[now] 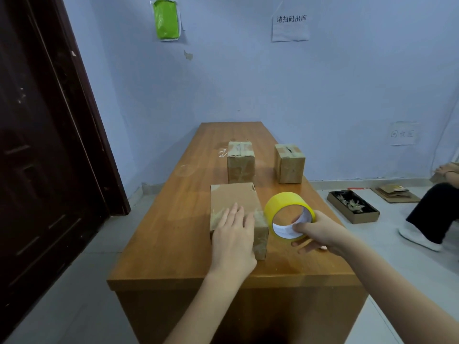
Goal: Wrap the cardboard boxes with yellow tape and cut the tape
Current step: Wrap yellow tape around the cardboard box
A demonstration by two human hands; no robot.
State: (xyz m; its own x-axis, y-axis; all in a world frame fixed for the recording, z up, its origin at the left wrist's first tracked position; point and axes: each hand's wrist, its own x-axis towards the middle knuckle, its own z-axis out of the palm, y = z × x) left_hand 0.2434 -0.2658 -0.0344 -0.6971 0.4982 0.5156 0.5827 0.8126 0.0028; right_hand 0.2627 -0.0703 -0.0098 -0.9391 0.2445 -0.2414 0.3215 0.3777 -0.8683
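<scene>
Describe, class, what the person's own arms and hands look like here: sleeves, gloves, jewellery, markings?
Both forearms are bare as far as the picture shows, with no sleeve in sight. The left hand and right hand wear no gloves, and no rings, watch or markings are visible.

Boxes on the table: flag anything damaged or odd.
The far right box has a dark slit in its top tape seam. The nearest box, under the left hand, looks scuffed, with old tape residue. No yellow tape on any box yet.

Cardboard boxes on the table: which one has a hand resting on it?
The nearest box, under the flat left hand. The two far boxes stand untouched.
</scene>
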